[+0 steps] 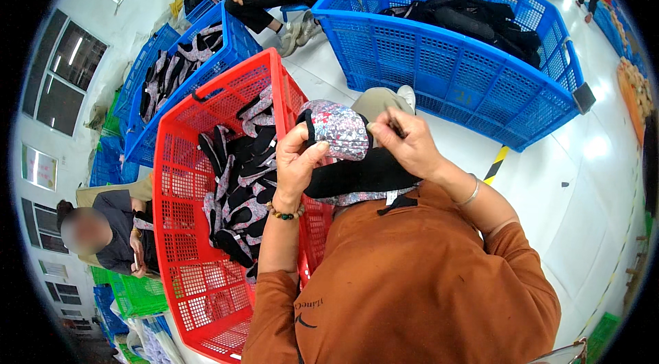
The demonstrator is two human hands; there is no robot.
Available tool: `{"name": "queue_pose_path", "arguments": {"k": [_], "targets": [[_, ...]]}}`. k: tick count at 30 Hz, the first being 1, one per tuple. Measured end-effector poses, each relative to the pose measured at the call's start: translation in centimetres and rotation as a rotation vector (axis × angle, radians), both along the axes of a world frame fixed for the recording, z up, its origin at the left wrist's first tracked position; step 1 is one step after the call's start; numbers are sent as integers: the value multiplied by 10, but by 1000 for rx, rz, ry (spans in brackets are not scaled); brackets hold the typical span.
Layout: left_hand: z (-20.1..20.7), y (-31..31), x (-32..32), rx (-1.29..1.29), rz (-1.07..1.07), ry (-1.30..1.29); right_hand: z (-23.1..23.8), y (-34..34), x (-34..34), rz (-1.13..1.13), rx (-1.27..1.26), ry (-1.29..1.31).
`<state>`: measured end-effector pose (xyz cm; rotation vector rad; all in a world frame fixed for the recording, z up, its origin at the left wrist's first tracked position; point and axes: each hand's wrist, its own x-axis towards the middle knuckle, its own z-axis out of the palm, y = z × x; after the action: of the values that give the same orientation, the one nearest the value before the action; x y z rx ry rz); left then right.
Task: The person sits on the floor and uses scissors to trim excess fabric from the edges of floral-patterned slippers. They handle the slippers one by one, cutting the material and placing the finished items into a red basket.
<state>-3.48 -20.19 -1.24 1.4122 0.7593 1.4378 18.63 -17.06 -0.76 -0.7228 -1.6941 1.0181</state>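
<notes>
In front of my lap, my left hand (pixel 296 161) is closed on the left end of a floral-patterned fabric piece with black trim (pixel 338 130), thumb on its front. The piece is curved, its opening edged in black. At its right edge is my right hand (pixel 417 146), fingers pinched around something small and dark that I cannot make out. Below them, across my lap, lies a long black padded part (pixel 360 173) with floral fabric along its lower edge and a small white tag. Whether it joins the held piece is unclear.
A red plastic crate (pixel 180 192) at my left holds many similar black-and-floral pieces (pixel 244 189). Ahead on the right stands a large blue crate (pixel 446 55) with black items; another blue crate (pixel 226 48) is at far left. Two people sit nearby, one ahead and one left.
</notes>
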Motion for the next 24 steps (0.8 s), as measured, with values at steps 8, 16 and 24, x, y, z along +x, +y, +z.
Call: {"name": "queue_pose_path", "arguments": {"k": [8, 16, 24], "targets": [[0, 1, 0, 25, 26, -79, -14, 24, 18, -17, -210, 95], [43, -29, 50, 641, -352, 684, -34, 8, 1, 504, -1214, 682], [23, -21, 47, 406, -308, 728, -34, 18, 5, 339, -557, 398]]}}
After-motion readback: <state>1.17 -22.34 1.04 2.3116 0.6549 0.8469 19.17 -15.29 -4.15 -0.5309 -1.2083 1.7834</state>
